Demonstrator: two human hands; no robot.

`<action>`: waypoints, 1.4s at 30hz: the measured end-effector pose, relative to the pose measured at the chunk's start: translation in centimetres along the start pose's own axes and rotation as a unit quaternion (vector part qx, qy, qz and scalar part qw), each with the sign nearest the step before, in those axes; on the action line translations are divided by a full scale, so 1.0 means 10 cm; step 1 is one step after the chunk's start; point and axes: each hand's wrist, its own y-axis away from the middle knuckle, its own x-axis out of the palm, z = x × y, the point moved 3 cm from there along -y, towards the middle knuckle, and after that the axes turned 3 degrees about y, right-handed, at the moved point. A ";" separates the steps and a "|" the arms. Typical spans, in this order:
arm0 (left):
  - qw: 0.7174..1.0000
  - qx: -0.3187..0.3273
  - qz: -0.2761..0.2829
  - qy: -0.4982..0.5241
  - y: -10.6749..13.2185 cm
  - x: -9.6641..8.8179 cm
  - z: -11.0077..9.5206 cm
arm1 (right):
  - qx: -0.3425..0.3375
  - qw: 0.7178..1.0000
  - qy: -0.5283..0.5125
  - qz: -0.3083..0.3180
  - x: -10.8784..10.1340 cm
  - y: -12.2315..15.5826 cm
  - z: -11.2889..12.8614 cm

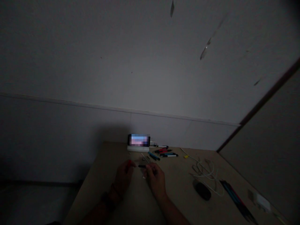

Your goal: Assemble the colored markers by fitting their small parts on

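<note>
Because dark mouse (pixel 202 191) sits well right, apparently parked outside work area, middle of tabletop (pixel 177 175) serves hands; right hand (pixel 156 179) closed in pinch on dark pen part (pixel 142 166), seemingly held by one end to leave other exposed toward left hand (pixel 124 173); left hand curled on red piece (pixel 129 162), exact grip too dim to tell; thin pale rod (pixel 145 158) just beyond, presumably kept reachable; pens (pixel 167 155) grouped rightward; lit phone (pixel 140 140) propped on white stand (pixel 138 149), likely for viewing.
</note>
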 end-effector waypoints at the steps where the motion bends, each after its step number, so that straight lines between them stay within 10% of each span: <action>1: 1.000 0.001 -0.004 0.000 0.00 0.00 0.00 | 0.002 1.000 -0.007 -0.003 -0.01 0.00 0.00; 13: 0.987 -0.072 0.012 0.146 0.03 0.11 0.14 | 0.025 1.000 0.001 -0.011 -0.08 -0.05 -0.15; 34: 0.991 0.103 0.068 0.053 -0.02 0.10 0.02 | 0.021 1.000 -0.017 0.006 -0.12 -0.04 0.00; 42: 0.996 0.031 0.017 0.076 0.00 0.08 0.00 | 0.067 0.985 -0.137 -0.079 -0.28 -0.19 -0.07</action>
